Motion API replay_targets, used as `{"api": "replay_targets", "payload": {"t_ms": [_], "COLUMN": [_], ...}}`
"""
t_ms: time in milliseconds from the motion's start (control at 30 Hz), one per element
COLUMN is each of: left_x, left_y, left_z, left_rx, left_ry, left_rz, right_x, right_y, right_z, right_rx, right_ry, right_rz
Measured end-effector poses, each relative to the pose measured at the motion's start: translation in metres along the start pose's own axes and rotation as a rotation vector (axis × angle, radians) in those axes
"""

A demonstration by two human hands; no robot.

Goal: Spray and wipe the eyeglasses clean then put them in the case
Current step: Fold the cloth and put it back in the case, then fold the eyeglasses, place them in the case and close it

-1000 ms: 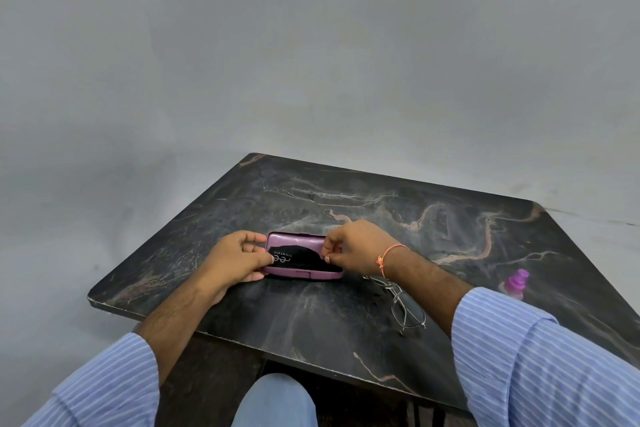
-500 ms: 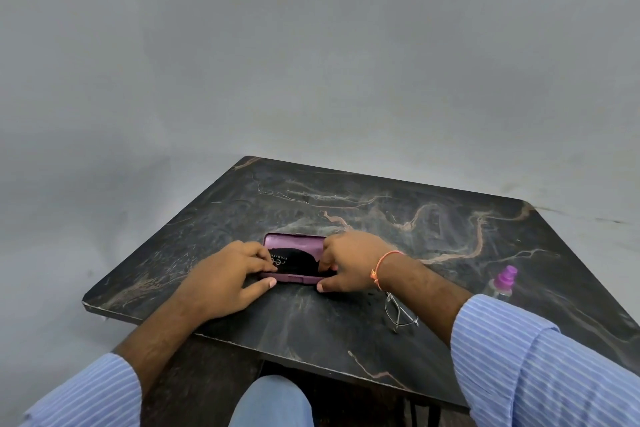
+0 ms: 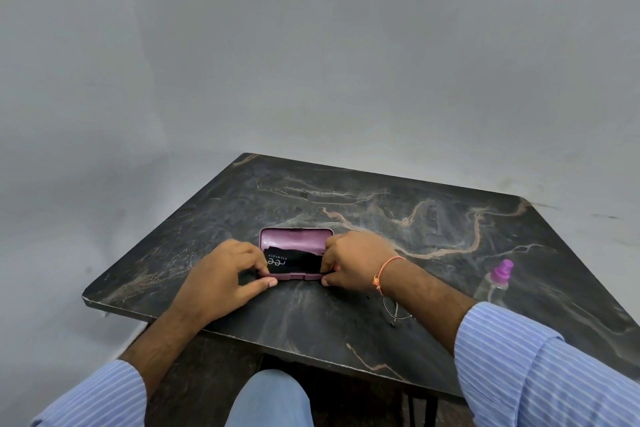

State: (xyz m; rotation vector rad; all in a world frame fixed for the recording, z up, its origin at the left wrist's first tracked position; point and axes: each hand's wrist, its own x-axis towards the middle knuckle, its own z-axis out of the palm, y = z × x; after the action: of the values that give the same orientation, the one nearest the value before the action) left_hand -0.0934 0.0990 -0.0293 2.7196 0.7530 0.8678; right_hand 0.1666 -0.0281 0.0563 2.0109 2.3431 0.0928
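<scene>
**Case open, cleaning not yet begun**

Nearest the camera, 2 striped sleeves are reaching forward over the dark marbled table [image 3: 346,340]. Just past the right forearm, the eyeglasses [image 3: 394,312] are lying on the table, mostly hidden by that arm, so only a bit of wire frame is showing. They are near the case but not in it.

Further in, both hands are working at the purple case [image 3: 294,241], which is sitting open with its lid tipped back. The left hand [image 3: 225,274] is gripping the case's left end, fingers curled over the rim and thumb lying along the front edge. The right hand [image 3: 353,260] is holding the right end the same way, fingers bent over the rim. A black cloth [image 3: 294,258] with white lettering is lying folded inside the case.

Off to the right, well apart from the hands, a small clear spray bottle [image 3: 495,282] with a purple top is standing on the table.

The step in hand seems to be opening the case to reach the cloth. Next, 1 hand probably needs to lift the cloth out, and the other needs to fetch the bottle and the eyeglasses for spraying.
</scene>
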Motion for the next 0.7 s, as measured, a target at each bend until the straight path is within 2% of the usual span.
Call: {"api": "replay_targets", "payload": {"t_ms": [233, 333, 433, 533, 700], "left_x": [0.003, 0.002, 0.001, 0.001, 0.001], "left_y": [-0.002, -0.004, -0.003, -0.004, -0.003], "left_z": [0.005, 0.006, 0.006, 0.005, 0.005], "left_rx": [0.000, -0.007, -0.006, -0.029, -0.074], "left_ry": [-0.057, -0.025, -0.008, -0.014, -0.031], "left_rz": [-0.029, -0.019, -0.003, -0.004, -0.030], "right_x": [-0.011, -0.029, -0.055, -0.081, -0.101], "right_y": [0.008, 0.022, 0.038, 0.043, 0.046], "right_z": [-0.006, -0.025, -0.038, -0.040, -0.020], "right_rx": [0.104, 0.202, 0.239, 0.222, 0.182], "right_ry": [0.005, 0.090, 0.184, 0.195, 0.067], "right_rz": [0.040, 0.114, 0.231, 0.380, 0.623]}}
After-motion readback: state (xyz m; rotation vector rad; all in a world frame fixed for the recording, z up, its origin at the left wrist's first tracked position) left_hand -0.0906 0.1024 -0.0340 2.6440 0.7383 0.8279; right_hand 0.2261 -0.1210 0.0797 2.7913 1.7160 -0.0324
